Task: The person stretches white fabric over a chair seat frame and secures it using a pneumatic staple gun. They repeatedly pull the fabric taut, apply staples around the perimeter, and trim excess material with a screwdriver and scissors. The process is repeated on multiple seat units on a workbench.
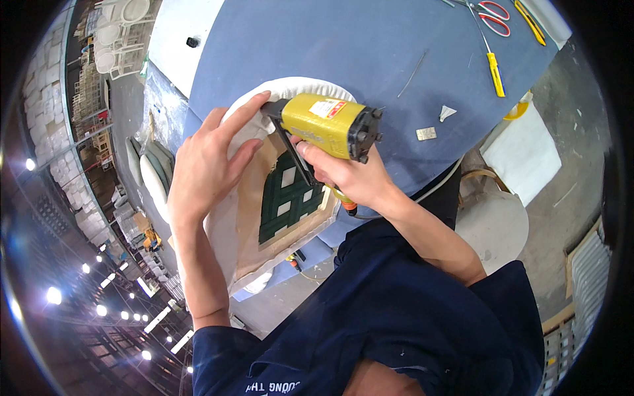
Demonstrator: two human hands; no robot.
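The seat cushion (264,191) lies upside down at the near edge of the blue table (370,46), its white fabric wrapped over a wooden frame crossed by dark green webbing. The left hand (208,155) lies flat on the left rim of the cushion, fingers stretched out and slightly apart, the forefinger reaching along the fabric toward the far edge until its tip touches the nose of the staple gun (327,125). The right hand (347,175) is clamped around the handle of that yellow staple gun, fingers curled tight under its body, and the gun's black nose sits on the far rim of the cushion where fabric meets wood. An orange fitting and a hose hang from the handle just below the right hand, at the cushion's right corner. Beyond the cushion, farther across the table, lie a yellow-handled screwdriver (494,69), red-handled scissors (492,16), a strip of staples (426,134) and a small scrap of white fabric (447,112). To the right of the cushion, off the table, a white foam pad (522,155) rests on the floor. More white cushions (150,175) are stacked to the left of the cushion, below the table's edge.
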